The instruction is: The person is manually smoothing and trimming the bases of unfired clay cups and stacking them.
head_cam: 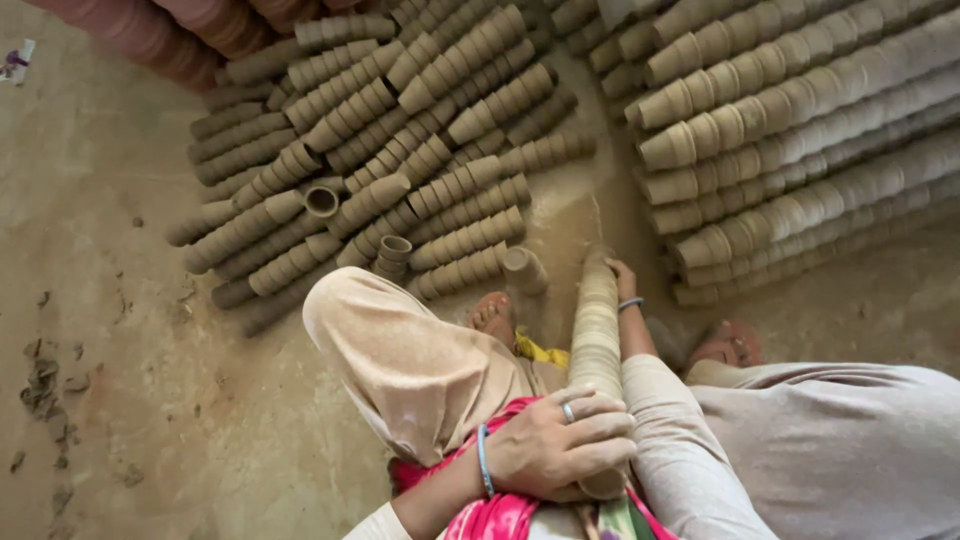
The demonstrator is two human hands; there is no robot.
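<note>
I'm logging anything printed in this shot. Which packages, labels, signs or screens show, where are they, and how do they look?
Small wrapper or packet: on the dirt floor at the top left edge, flat, whitish with purple markings; too small to tell more.
No signs or screens.

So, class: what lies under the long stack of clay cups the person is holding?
Under the stack of clay cups a yellow cloth and the person's foot show. The left hand covers its near end; the right hand grips the far end. The ground directly beneath is hidden.
</note>
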